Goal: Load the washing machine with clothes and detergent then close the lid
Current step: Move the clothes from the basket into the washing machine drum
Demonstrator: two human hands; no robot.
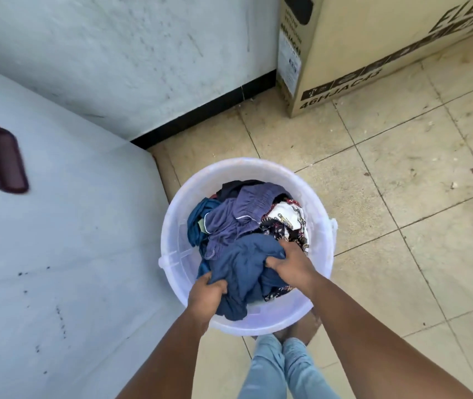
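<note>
Pale blue denim trouser legs (pixel 275 370) at 6 o'clock. Left hand (pixel 208 292) and right hand (pixel 293 264) both clench dark blue crumpled cloth garment (pixel 244 269), fingers curled into fabric. Garment tops mixed laundry heap in round translucent white plastic basin (pixel 320 226), mid-frame on beige tiled floor (pixel 402 182). White washing machine side (pixel 57 240) at 9 o'clock. Printed cardboard box (pixel 373 47) at 1 o'clock.

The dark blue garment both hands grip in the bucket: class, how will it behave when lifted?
The dark blue garment will probably hang floppy, since it already folds and bunches. It looks light. It may drag the purple cloth lying against it in the translucent white plastic bucket.
</note>
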